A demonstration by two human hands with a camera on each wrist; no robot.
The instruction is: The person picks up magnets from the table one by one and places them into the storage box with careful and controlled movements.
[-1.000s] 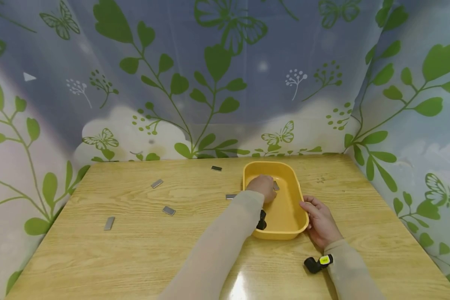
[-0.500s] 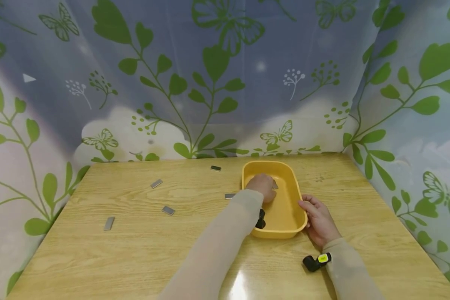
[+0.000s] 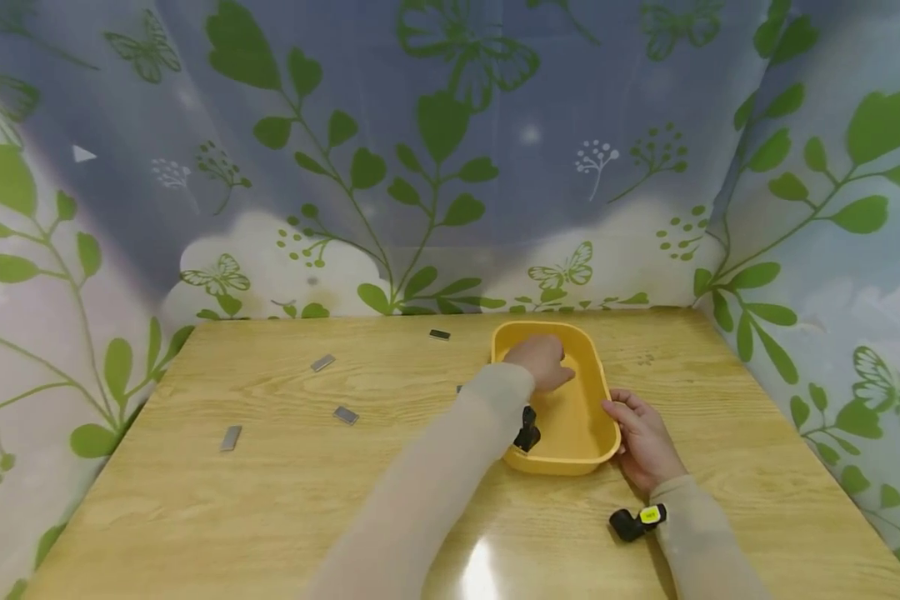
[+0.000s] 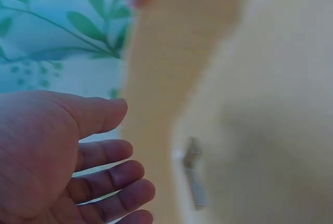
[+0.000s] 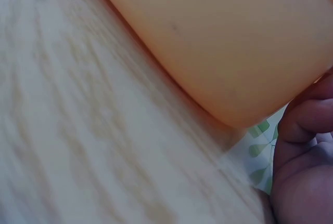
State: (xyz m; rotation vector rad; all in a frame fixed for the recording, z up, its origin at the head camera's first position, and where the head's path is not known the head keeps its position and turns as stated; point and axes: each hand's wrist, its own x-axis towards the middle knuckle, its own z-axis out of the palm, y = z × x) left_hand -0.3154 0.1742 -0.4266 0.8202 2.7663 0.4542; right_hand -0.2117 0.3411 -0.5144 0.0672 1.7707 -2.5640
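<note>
A yellow plastic bin (image 3: 570, 429) stands at the right of the wooden table. My left hand (image 3: 542, 362) is over its inside, seen from the back. In the left wrist view that hand's fingers (image 4: 109, 180) are spread and loosely bent, with nothing held. Small silvery rectangular metal pieces (image 4: 195, 180) lie inside the bin beside its wall; the hand hides them in the head view. My right hand (image 3: 642, 437) grips the bin's right rim, thumb on top and fingers underneath. The right wrist view shows its curled fingers (image 5: 307, 120) at the bin's outer wall.
Several similar flat metal pieces lie across the table's left and middle: one (image 3: 230, 437) at far left, others (image 3: 346, 414) nearer the centre, a dark-topped one (image 3: 439, 334) at the back. My left sleeve partly covers another (image 3: 460, 388). A patterned curtain (image 3: 315, 275) borders the table.
My left hand has risen a little from the bin's bottom and moved slightly away from me, its fingers spreading. The right hand keeps its grip on the rim. The head view has shifted slightly.
</note>
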